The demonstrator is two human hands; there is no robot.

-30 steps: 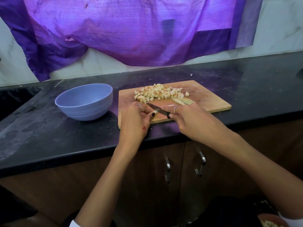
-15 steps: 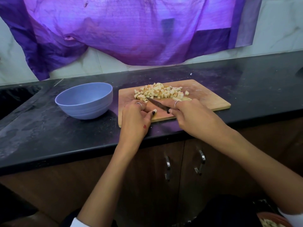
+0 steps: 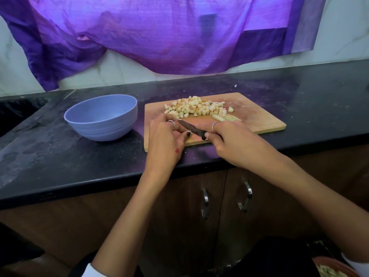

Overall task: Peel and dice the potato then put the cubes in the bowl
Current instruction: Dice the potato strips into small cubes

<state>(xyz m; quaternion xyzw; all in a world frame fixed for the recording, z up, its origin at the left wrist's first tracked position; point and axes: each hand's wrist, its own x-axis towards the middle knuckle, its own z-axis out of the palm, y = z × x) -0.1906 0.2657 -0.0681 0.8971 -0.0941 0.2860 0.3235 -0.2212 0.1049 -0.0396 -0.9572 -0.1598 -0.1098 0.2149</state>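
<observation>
A wooden cutting board lies on the black counter. A pile of diced potato cubes sits at its far side, with a few uncut potato strips just to the right. My right hand grips the handle of a small dark knife, forefinger along its back, blade pointing left. My left hand rests on the board's near left part, fingers curled beside the blade and thumb under it, pinching a small potato piece that is mostly hidden. The blue bowl stands empty to the left of the board.
A purple cloth hangs on the wall behind the counter. A sink recess lies at the far left. Cabinet doors with metal handles sit below the counter edge. A reddish container with scraps shows at the bottom right.
The knife has shifted slightly away from me with the right hand, its tip now closer to the cube pile. My left hand stays curled at the blade.
</observation>
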